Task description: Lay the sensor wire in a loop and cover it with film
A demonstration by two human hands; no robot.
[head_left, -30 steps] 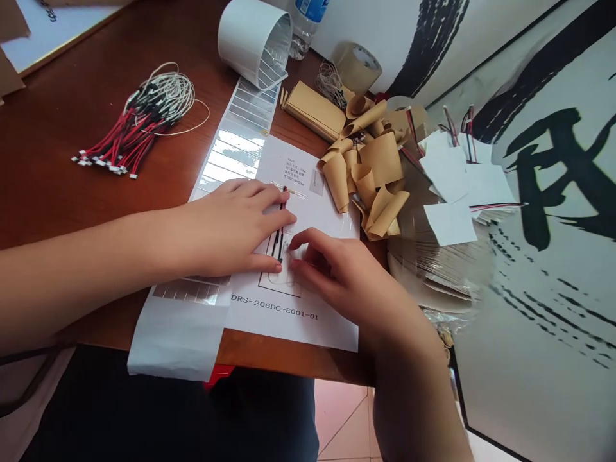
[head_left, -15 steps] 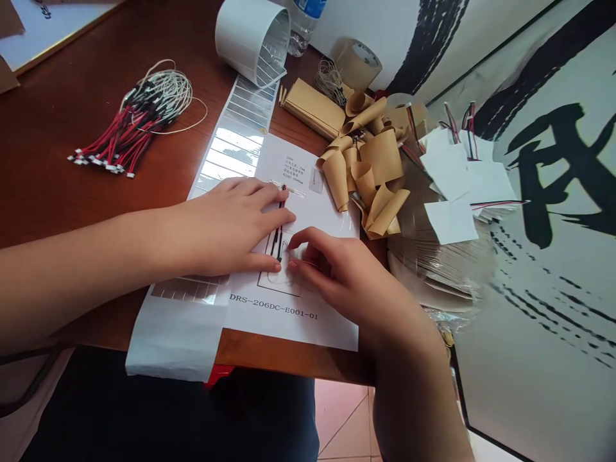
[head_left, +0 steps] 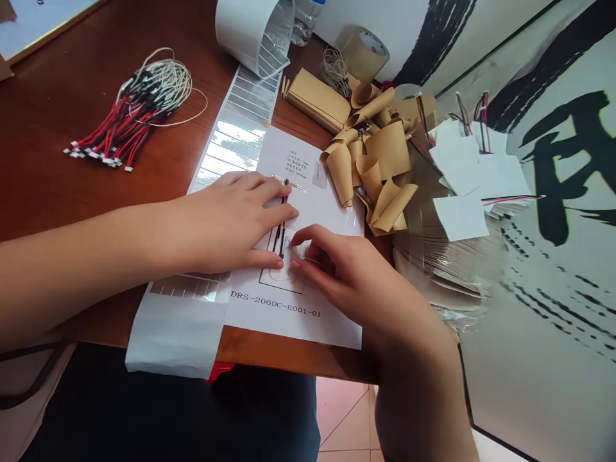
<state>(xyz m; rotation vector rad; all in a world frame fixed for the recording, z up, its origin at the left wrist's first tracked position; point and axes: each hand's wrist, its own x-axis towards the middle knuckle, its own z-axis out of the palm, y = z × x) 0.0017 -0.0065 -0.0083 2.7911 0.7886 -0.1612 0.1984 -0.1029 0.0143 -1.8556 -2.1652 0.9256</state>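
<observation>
My left hand (head_left: 226, 221) lies flat on a printed white sheet (head_left: 293, 314), its fingertips and thumb just left of a thin red-and-black wire pair (head_left: 283, 221). My right hand (head_left: 337, 276) is curled beside the lower part of that pair, with thumb and forefinger close to a fine looped wire (head_left: 287, 245). Whether those fingers pinch it is hidden. The sheet bears a line drawing and the printed code DRS-206DC-E001-01. It rests on a long strip of glossy label backing (head_left: 235, 144).
A bundle of red, black and white wires (head_left: 129, 115) lies on the reddish-brown wooden table (head_left: 62, 179). Curled kraft paper pieces (head_left: 375, 160), wired white cards (head_left: 462, 173), a tape roll (head_left: 362, 54), a white label roll (head_left: 253, 32) and a water bottle (head_left: 304, 29) stand beyond.
Both hands stay nearly still on the sheet. The surrounding scene shifts slightly in the view, with the wire bundle and the paper pieces sitting a little differently.
</observation>
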